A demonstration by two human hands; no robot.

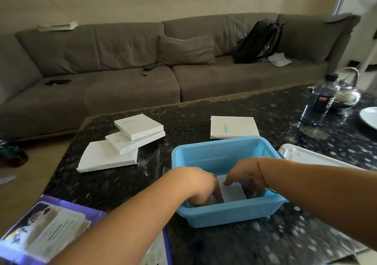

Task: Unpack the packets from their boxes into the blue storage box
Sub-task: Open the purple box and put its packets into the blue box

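Packets (232,190), white and flat, lie at the bottom of the blue storage box (214,154), and both hands are down in there with them right now. The left hand (201,185) reaches in from the near-left rim, fingers pointing down onto the white sheet-like surface; the right hand (244,176) comes over the right rim, fingers dipped beside the packet's right edge. Whether either hand is pinching the packet or only pressing and squaring it against the floor of the box is hard to call, since the fingertips are hidden behind the box wall and the packet itself. By the look of it these packets should be light, thin and somewhat flexible, probably slick-surfaced, so taking them by the edges with a thumb-and-finger pinch seems the safest hold; pressing flat on the middle would only slide them. On the dark speckled table (204,117), a loose stack of three white boxes (122,142) waits to the left of the blue box, and one more white box (233,128) sits just behind its far rim. These look stiff, light cardboard, best gripped across the short sides. A white lid (306,155) rests to the right.
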